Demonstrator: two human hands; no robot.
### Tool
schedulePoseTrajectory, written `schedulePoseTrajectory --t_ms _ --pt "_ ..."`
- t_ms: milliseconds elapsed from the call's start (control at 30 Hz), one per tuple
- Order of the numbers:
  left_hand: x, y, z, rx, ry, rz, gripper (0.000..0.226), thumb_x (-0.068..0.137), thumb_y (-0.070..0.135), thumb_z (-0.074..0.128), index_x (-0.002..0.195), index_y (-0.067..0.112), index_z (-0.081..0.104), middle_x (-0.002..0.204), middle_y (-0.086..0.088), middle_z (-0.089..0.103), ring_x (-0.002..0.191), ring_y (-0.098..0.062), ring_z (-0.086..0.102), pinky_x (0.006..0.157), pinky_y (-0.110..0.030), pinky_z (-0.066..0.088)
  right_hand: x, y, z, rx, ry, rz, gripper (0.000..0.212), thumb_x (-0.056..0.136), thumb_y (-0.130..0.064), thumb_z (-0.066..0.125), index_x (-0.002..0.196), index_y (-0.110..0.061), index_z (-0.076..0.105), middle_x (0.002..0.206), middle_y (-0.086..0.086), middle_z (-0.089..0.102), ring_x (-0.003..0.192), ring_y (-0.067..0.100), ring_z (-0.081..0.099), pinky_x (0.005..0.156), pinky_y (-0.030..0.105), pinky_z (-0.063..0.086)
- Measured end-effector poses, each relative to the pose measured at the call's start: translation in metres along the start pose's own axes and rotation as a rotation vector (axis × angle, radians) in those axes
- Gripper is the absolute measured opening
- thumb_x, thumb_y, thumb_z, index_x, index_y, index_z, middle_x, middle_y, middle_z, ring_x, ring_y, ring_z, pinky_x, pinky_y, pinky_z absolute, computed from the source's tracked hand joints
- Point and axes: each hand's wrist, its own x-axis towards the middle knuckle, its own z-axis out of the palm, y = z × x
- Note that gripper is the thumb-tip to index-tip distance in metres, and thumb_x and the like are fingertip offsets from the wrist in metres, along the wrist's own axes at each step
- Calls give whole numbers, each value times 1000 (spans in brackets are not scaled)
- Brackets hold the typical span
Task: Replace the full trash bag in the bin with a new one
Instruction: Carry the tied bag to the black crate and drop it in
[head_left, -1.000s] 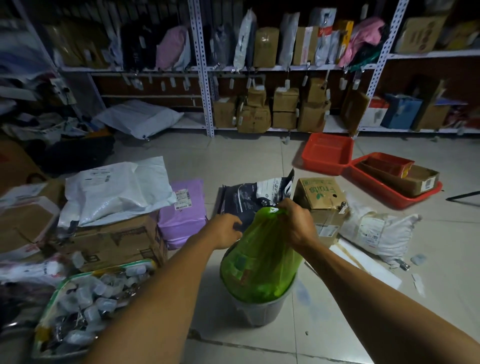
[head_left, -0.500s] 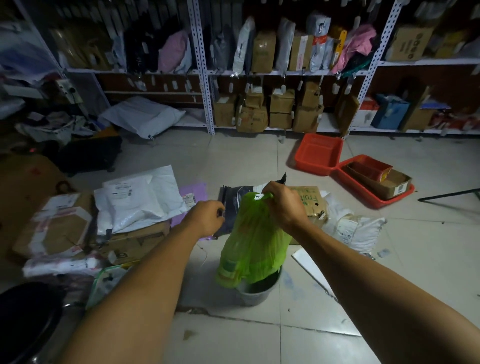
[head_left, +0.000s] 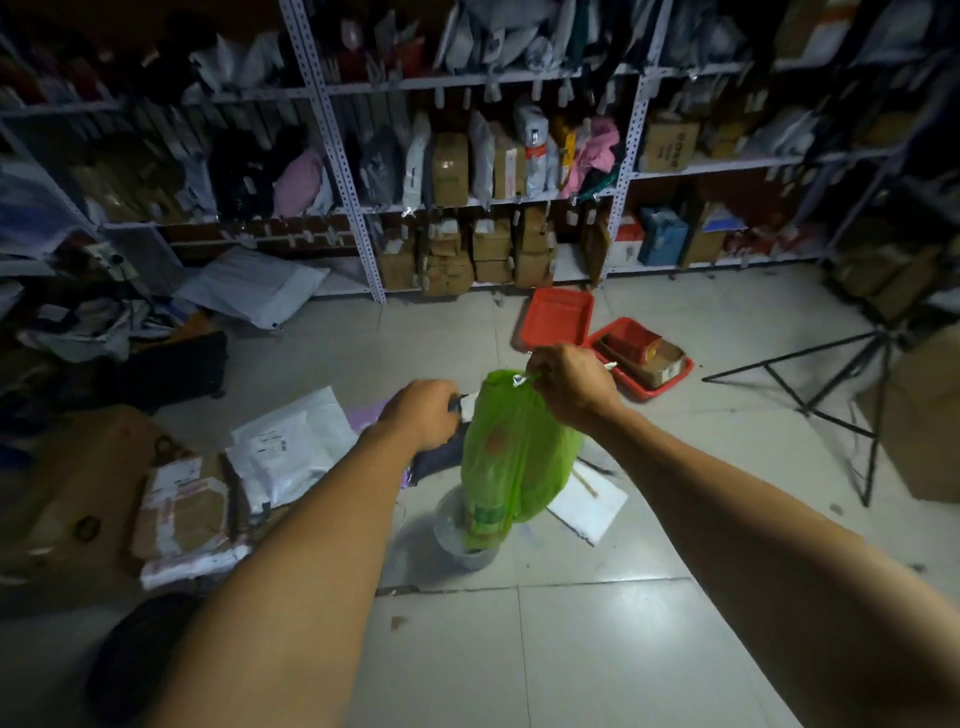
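A full green trash bag (head_left: 511, 457) hangs lifted above a small grey bin (head_left: 457, 543) on the tiled floor, its bottom still at the bin's mouth. My right hand (head_left: 569, 384) grips the bunched top of the bag. My left hand (head_left: 423, 413) is curled in a fist just left of the bag's top; what it holds is hidden behind the fingers. No new bag is in view.
Parcels and cardboard boxes (head_left: 182, 506) lie on the floor to the left. Red trays (head_left: 558, 319) sit behind the bag. A black tripod (head_left: 841, 395) stands at the right. Metal shelves (head_left: 467, 208) full of packages line the back wall.
My right hand has raised the green bag out of the bin. The view has risen and pulled back, so the bin looks smaller and farther below.
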Motion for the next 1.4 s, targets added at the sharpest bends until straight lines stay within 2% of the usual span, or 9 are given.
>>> schedulePoseTrajectory --t_ms 100,200,300,467,533,700,933,1200,1400 --pt "-13 39 -22 22 -9 75 42 85 22 61 127 18 60 129 -14 61 114 -33 59 97 -39 49 -30 4 -46 -13 64 94 18 79 -11 62 92 -18 73 92 12 73 89 35 67 66 37 52" --pt "-24 86 -27 12 -52 168 46 86 22 60 132 17 57 134 -13 58 118 -32 57 100 -40 47 -71 17 -80 -31 169 190 32 75 -7 60 99 -23 73 98 6 75 96 31 67 74 36 55" --pt "-38 146 -23 42 -92 329 46 85 23 60 130 19 58 133 -11 59 119 -29 57 99 -37 47 -117 36 -114 -61 203 318 35 75 -4 59 101 -23 73 104 7 73 104 32 64 76 33 50" --pt "-67 262 -5 129 -123 595 30 83 25 62 111 16 68 114 -8 69 107 -29 62 86 -32 50 -205 86 -176 -33 311 502 25 73 -7 61 90 -23 72 93 8 73 94 32 67 72 35 51" --pt "-79 307 11 176 -145 671 30 79 29 62 106 17 67 108 -7 71 103 -30 65 84 -32 52 -241 106 -202 -29 368 561 25 74 -5 63 91 -21 73 97 9 72 95 31 66 74 33 49" --pt "-115 426 53 302 -142 888 41 88 31 58 127 19 59 126 -8 64 118 -30 56 94 -34 48 -322 166 -266 -68 485 643 24 79 -5 65 98 -16 74 112 8 71 106 26 63 68 20 32" --pt "-156 588 124 356 -153 1085 33 85 28 57 115 15 60 120 -10 65 113 -31 58 85 -36 48 -423 265 -343 -123 547 786 25 79 -3 61 98 -13 73 113 10 71 109 28 62 83 28 45" --pt "-183 738 202 394 -204 1266 31 80 23 56 108 12 62 114 -13 67 107 -34 61 84 -36 52 -513 385 -405 -71 727 1003 24 78 1 58 88 -13 75 101 9 73 99 26 65 70 21 37" --pt "-165 860 270 349 -275 1329 24 80 25 56 101 17 64 106 -12 69 100 -36 63 79 -37 52 -554 498 -450 -52 815 1107 21 77 -1 59 79 -17 73 89 4 74 87 23 66 73 29 51"
